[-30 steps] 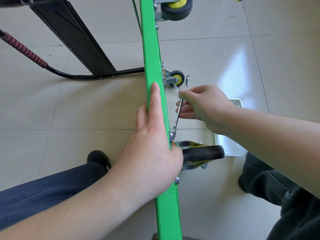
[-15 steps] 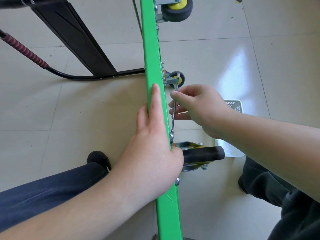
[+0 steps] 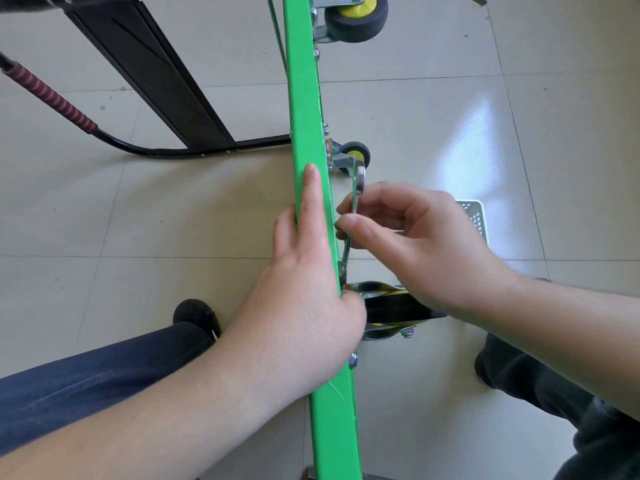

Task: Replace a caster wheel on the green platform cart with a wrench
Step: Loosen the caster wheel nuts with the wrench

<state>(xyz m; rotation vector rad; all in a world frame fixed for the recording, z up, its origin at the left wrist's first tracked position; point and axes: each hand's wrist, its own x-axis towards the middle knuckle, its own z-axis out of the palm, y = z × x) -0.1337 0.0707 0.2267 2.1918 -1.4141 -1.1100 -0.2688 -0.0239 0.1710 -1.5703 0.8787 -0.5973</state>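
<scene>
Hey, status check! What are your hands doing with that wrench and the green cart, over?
Left hand flat on green cart edge, steadying. Right hand pinching wrench, lower end at caster wheel mount. Nothing blocking. Over.

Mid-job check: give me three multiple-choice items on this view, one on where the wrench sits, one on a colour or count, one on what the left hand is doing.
1. Where is the wrench?
A. lying on the floor
B. in the right hand, beside the green cart edge
C. in the white basket

2. How many caster wheels show along the cart edge?
A. three
B. one
C. five

3. What is the left hand doing?
A. holding the wrench
B. resting on a knee
C. lying on the cart edge with fingers straight

Answers:
1 B, the right hand's fingers pinch its shaft, its lower end at the near caster's mount.
2 A, near, middle and far wheels are visible.
3 C, the forefinger lies flat along the green edge.
</scene>
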